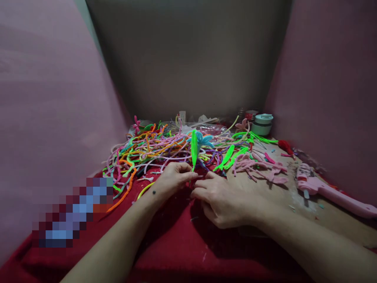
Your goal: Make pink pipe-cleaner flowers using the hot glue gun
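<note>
Above the red surface, holds a fuzzy green leaf upright, pinching its stem in the left hand, with a blue flower showing beside its upper part. Has the right hand curled close to the lower stem; cannot tell whether gripping it. Seems to be fastening at the stem. Probably calls next for a steady left pinch and a small twist from the right.

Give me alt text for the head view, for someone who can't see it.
The left hand pinches a green stem below a green leaf and blue flower, with the right hand close beside it. Behind them lies a tangle of colourful fuzzy strands on red cloth; what looks like a pink glue gun lies on a brown board at right.
</note>
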Available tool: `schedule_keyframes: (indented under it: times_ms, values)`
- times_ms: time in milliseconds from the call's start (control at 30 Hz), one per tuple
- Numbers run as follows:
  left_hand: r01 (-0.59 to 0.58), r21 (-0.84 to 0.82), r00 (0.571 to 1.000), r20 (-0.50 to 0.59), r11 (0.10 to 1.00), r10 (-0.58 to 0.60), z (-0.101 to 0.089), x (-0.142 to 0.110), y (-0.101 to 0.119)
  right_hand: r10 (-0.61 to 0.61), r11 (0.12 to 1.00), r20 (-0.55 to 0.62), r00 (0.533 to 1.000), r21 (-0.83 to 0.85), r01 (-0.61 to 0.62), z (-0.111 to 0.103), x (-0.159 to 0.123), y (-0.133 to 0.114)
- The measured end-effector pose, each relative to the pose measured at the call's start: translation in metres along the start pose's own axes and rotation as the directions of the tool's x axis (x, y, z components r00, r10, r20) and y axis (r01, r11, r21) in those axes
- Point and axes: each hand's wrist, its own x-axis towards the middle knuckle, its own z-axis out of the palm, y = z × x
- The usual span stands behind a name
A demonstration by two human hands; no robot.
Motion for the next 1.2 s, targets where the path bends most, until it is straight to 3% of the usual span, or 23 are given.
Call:
schedule_keyframes:
  times_ms: [133, 300, 500, 567, 633, 700, 733, 800, 833, 900, 967, 1067, 1200]
  values:
    - [0.058, -0.168, 0.998, 0.036, 0.984, -0.052, -0.008, -0.002, 0.002, 0.109, 0.989, 0.048, 0.993, -0.109, -0.104, -0.006, 0.002, 0.005]
    - [0.057, -0.208, 0.998, 0.044, 0.976, -0.049, -0.013, 0.000, -0.002, 0.264, 0.937, 0.026, 0.964, -0.245, -0.250, -0.014, 0.000, 0.013]
    - [0.012, -0.301, 0.998, 0.057, 0.954, 0.005, -0.006, -0.008, 0.000, 0.500, 0.823, 0.146, 0.854, -0.385, -0.416, -0.029, -0.008, 0.022]
    - [0.021, -0.344, 0.997, 0.071, 0.939, 0.003, -0.003, -0.008, 0.001, 0.534, 0.805, 0.115, 0.837, -0.373, -0.462, -0.032, -0.007, 0.022]
    - [0.026, -0.409, 0.997, 0.080, 0.912, 0.008, -0.001, -0.007, 0.001, 0.537, 0.818, 0.007, 0.844, -0.248, -0.518, -0.033, -0.005, 0.021]
    - [0.012, -0.485, 0.997, 0.075, 0.874, 0.027, 0.003, -0.004, -0.001, 0.547, 0.837, -0.066, 0.835, 0.081, -0.542, -0.030, -0.001, 0.019]
    - [0.006, -0.521, 0.997, 0.068, 0.854, 0.034, 0.004, -0.002, -0.002, 0.563, 0.797, -0.054, 0.825, 0.299, -0.524, -0.026, 0.001, 0.018]
    - [0.007, -0.581, 0.998, 0.060, 0.814, 0.034, 0.009, 0.000, -0.004, 0.583, 0.571, 0.077, 0.809, 0.670, -0.475, -0.017, 0.006, 0.015]
    - [0.013, -0.603, 0.998, 0.059, 0.797, 0.029, 0.011, 0.001, -0.005, 0.583, 0.435, 0.155, 0.797, 0.770, -0.468, -0.012, 0.008, 0.014]
    - [0.030, -0.625, 0.997, 0.069, 0.780, 0.017, 0.015, 0.000, -0.005, 0.594, 0.238, 0.255, 0.763, 0.850, -0.470, -0.002, 0.010, 0.014]
    - [0.049, -0.631, 0.995, 0.099, 0.775, 0.017, 0.017, -0.001, -0.003, 0.610, 0.140, 0.270, 0.745, 0.889, -0.437, 0.006, 0.011, 0.014]
    - [0.081, -0.658, 0.986, 0.161, 0.749, 0.035, 0.018, -0.004, 0.001, 0.607, 0.076, 0.243, 0.756, 0.930, -0.360, 0.009, 0.010, 0.015]
    - [0.106, -0.695, 0.986, 0.169, 0.711, 0.018, 0.016, -0.004, 0.002, 0.604, 0.058, 0.244, 0.759, 0.936, -0.347, 0.008, 0.008, 0.017]
